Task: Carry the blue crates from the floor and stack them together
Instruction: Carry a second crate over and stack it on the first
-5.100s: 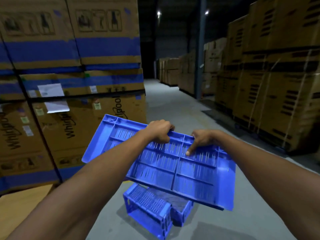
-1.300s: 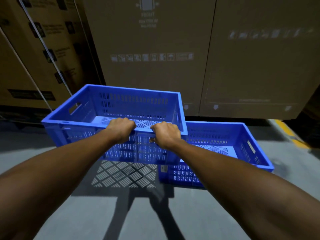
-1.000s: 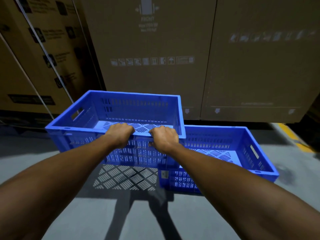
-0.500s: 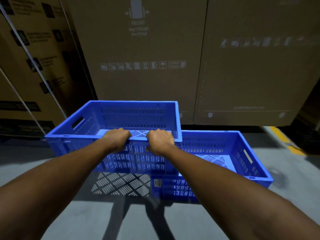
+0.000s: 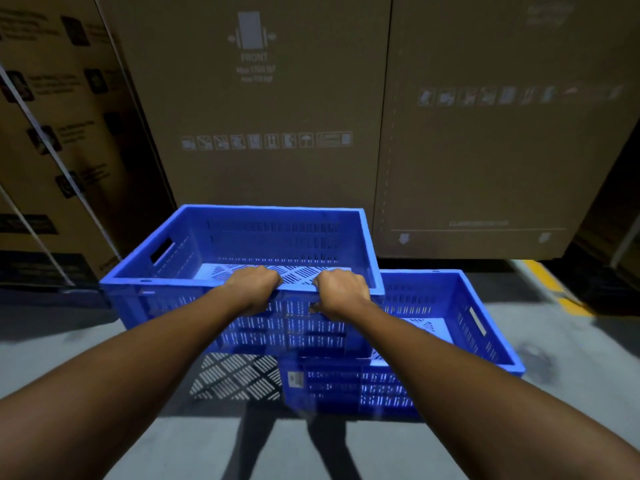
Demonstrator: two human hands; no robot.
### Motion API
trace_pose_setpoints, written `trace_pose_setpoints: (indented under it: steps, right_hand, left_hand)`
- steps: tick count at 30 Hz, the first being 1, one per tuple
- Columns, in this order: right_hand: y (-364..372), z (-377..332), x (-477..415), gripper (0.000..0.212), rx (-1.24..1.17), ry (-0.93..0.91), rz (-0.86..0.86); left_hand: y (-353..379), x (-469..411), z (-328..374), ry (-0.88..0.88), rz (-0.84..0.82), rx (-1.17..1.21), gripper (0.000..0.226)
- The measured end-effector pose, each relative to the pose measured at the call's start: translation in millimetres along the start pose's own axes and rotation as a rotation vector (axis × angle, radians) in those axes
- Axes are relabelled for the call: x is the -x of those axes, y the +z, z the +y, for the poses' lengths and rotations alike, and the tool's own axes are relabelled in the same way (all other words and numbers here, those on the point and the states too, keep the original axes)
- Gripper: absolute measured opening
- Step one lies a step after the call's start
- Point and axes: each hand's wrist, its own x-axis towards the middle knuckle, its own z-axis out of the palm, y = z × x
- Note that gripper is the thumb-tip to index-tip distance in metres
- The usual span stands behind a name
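I hold an empty blue slotted crate (image 5: 173,296) upright in the air in front of me. My left hand (image 5: 254,284) and my right hand (image 5: 341,289) both grip its near long rim, side by side. A second blue crate (image 5: 485,327) stands on the grey floor below and to the right. The held crate's right end overlaps the left part of the floor crate from above. Whether the two crates touch I cannot tell.
Tall brown cardboard boxes (image 5: 277,116) form a wall right behind the crates. More strapped boxes (image 5: 52,150) stand at the left. A yellow floor line (image 5: 550,285) runs at the right. Grey concrete floor (image 5: 86,341) lies under the held crate, with its patterned shadow.
The crate I carry has shifted slightly right and lower toward the floor crate. Five seconds ago I held it bottom-up in an aisle, with other crates on the floor.
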Motion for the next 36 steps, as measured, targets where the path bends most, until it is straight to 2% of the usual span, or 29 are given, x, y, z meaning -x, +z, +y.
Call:
trace_pose_setpoints:
  steps: [9,17,29,36]
  right_hand:
    - [20.5,80.0,35.7,0.031,-0.001,0.097,-0.024]
    - [-12.6,111.1,38.0,0.035,0.067,0.067,-0.029]
    - [-16.9,0.0,16.3,0.032,0.050,-0.078,-0.051]
    - [-4.6,-58.1,-1.3,0.027,0.064,-0.123,0.003]
  left_hand:
    - [-9.5,-25.1,89.1,0.146,-0.035,-0.094,0.014]
    - [-20.8,-42.1,113.1,0.128,0.027,0.055,0.024]
    - [-4.8,10.5,9.8,0.007,-0.032,0.070,0.023]
    - [15.1,33.1,-43.4,-0.066,0.021,0.086,0.020]
